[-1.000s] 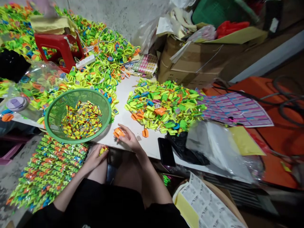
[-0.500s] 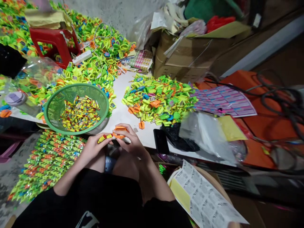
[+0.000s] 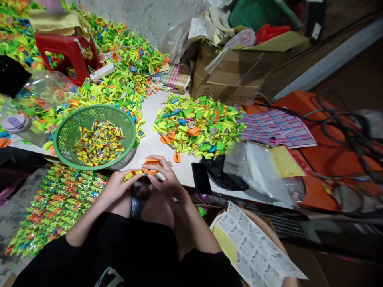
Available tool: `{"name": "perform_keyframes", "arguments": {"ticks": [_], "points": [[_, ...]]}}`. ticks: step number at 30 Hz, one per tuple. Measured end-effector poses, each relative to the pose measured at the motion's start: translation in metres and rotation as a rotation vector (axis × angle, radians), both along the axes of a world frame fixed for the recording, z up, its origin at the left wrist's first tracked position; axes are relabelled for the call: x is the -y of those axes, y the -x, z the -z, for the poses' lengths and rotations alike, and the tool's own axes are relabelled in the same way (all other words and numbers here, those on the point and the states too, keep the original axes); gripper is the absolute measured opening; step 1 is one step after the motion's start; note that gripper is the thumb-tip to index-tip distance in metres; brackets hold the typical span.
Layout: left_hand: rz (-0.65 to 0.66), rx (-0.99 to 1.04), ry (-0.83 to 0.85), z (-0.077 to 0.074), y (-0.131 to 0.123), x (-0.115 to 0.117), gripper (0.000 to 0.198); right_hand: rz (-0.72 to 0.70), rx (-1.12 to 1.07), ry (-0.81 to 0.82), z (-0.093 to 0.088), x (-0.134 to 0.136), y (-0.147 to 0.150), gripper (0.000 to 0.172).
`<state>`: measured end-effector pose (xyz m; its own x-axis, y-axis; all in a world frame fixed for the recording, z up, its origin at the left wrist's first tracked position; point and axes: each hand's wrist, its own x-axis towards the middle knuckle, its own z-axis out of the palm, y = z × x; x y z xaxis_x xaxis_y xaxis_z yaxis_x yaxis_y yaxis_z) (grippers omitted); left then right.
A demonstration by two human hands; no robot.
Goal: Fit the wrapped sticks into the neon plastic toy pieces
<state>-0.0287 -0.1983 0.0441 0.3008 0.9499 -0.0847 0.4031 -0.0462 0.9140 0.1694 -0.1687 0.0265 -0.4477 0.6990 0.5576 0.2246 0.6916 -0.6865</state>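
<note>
My left hand is closed on a small yellow tube with red parts, pinched near the fingertips. My right hand grips an orange plastic piece, shaped like a toy watch case. The two parts meet or nearly meet in front of my lap; whether they are joined I cannot tell. To the left stands a green mesh basket with many similar yellow-and-red tubes in it. Beyond my hands, a heap of green, yellow, orange and blue plastic pieces lies on the white table.
A black phone lies at the table edge, beside clear plastic bags. Cardboard box and red stool stand behind. Printed sheets are at lower right. Bagged toys cover the floor at left.
The whole view has shifted very slightly. Both hands keep their hold on the tube and the orange piece, with hardly any movement.
</note>
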Motion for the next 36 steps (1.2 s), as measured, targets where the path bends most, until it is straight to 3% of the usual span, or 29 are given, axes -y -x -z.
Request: {"name": "perform_keyframes", "arguments": {"ticks": [8, 16, 19, 23, 27, 29, 32, 33, 34, 36], "points": [[0.013, -0.01, 0.027, 0.007, -0.001, -0.002, 0.043, 0.007, 0.054, -0.112, 0.011, -0.003, 0.002, 0.031], [0.125, -0.068, 0.031, 0.006, -0.001, -0.003, 0.047, -0.049, 0.145, -0.153, 0.013, -0.005, -0.007, 0.018], [0.144, -0.101, 0.03, 0.016, -0.001, -0.004, 0.046, -0.042, 0.135, -0.128, 0.021, -0.002, -0.006, 0.014], [0.154, -0.159, 0.024, 0.048, -0.002, -0.004, 0.048, -0.071, 0.242, 0.136, 0.038, -0.005, -0.01, 0.015], [0.179, -0.211, 0.073, 0.079, 0.012, 0.0, 0.045, -0.232, 0.459, 0.538, 0.037, -0.021, -0.051, 0.02], [0.151, -0.252, 0.083, 0.091, 0.027, 0.003, 0.044, -0.014, 0.376, 0.6, 0.032, -0.032, -0.082, 0.027], [0.05, -0.246, 0.141, 0.108, 0.054, 0.012, 0.044, 0.674, -0.002, 0.388, 0.032, -0.047, -0.119, 0.041], [0.009, -0.234, 0.171, 0.113, 0.062, 0.016, 0.045, 0.827, -0.107, 0.323, 0.038, -0.051, -0.125, 0.047], [-0.03, -0.225, 0.201, 0.119, 0.069, 0.019, 0.046, 0.904, -0.171, 0.3, 0.046, -0.055, -0.126, 0.053], [-0.073, -0.208, 0.254, 0.131, 0.078, 0.027, 0.047, 0.858, -0.181, 0.378, 0.07, -0.06, -0.116, 0.063]]}}
